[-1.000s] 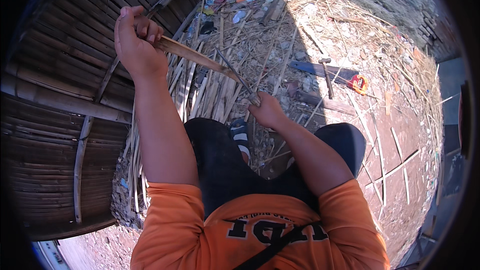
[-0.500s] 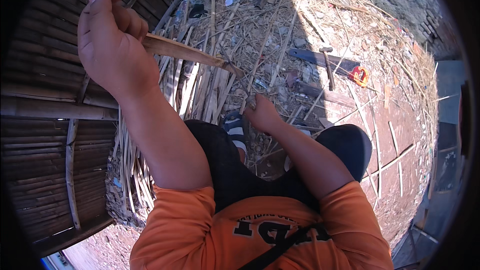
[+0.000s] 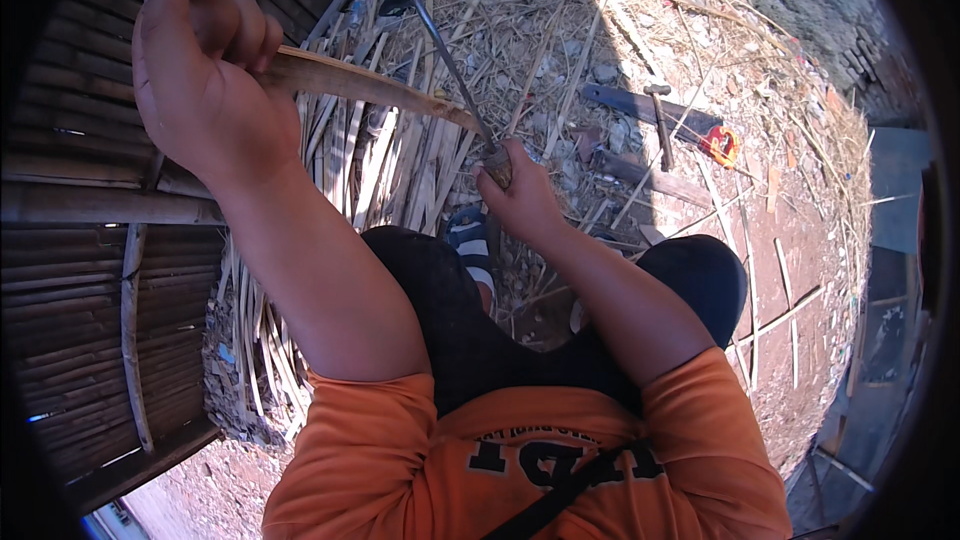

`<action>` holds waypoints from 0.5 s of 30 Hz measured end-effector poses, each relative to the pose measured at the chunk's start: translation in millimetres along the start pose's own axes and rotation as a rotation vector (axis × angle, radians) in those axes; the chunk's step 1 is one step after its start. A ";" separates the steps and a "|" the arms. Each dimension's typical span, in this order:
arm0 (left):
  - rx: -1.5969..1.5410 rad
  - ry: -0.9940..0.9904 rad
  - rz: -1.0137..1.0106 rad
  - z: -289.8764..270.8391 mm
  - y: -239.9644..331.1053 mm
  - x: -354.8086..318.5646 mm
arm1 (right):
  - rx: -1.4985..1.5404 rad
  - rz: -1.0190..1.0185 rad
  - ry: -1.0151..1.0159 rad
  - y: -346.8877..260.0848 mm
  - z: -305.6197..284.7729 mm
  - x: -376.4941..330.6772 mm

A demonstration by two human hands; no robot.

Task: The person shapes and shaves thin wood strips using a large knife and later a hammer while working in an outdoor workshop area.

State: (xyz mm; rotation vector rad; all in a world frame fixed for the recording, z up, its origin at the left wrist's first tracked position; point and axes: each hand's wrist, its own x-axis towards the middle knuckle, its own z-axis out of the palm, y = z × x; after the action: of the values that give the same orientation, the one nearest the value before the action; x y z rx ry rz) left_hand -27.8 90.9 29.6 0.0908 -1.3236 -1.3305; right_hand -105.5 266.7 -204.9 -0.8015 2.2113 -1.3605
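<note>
A slatted bamboo wall [image 3: 75, 300] stands beyond the left hand [image 3: 215, 80], and the ground [image 3: 560, 70] ahead of the right hand [image 3: 518, 195] is strewn with straw and scraps. The left hand's fingers are curled around one end of a wooden strip [image 3: 370, 86], which runs from that hand toward the right one. Its free end lies just ahead of the right hand and slightly to its left, beside the blade; whether they touch is unclear. The right hand grips a long-bladed knife [image 3: 445, 45] by the handle, the blade pointing ahead and leftward. Pale split strips [image 3: 410, 175] lie to the right hand's left; a saw [image 3: 625, 105] and a hammer [image 3: 663, 130] lie ahead and to its right.

Compared with half a second ago, the right hand sits a little higher, the left slightly farther left, and the blade, then foreshortened, now shows long past the strip.
</note>
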 end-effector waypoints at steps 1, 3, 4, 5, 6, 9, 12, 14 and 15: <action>-0.012 -0.018 -0.001 0.1 0.2 0.7 | -0.048 0.018 -0.041 19.1 11.0 1.1; 0.138 0.163 0.019 2.7 1.0 2.4 | -0.133 0.148 -0.089 62.0 25.9 4.0; 0.216 0.254 0.029 2.1 0.9 2.8 | -0.174 0.213 -0.116 67.8 28.3 3.9; 0.217 0.252 0.023 -0.5 1.0 4.1 | -0.171 0.208 -0.123 73.6 29.8 4.7; 0.218 0.254 0.013 -5.9 0.7 5.3 | -0.171 0.206 -0.133 70.8 28.1 4.5; 0.162 0.255 -0.017 -14.9 1.6 8.2 | -0.140 0.161 -0.097 59.3 22.5 4.3; 0.100 0.177 -0.014 -20.2 1.7 10.1 | -0.041 0.065 0.021 12.1 8.7 8.2; 0.060 0.098 -0.003 -22.7 -1.9 9.1 | 0.028 -0.009 0.079 -16.4 -0.5 13.0; 0.044 0.059 0.009 -24.9 -2.7 9.9 | 0.062 -0.053 0.084 -26.1 -2.3 17.7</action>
State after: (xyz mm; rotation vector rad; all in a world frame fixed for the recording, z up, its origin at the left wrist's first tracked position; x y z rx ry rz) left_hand -14.6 67.8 25.3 0.1529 -1.3028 -1.2816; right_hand -113.5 247.2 -181.4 -0.7989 2.2138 -1.5064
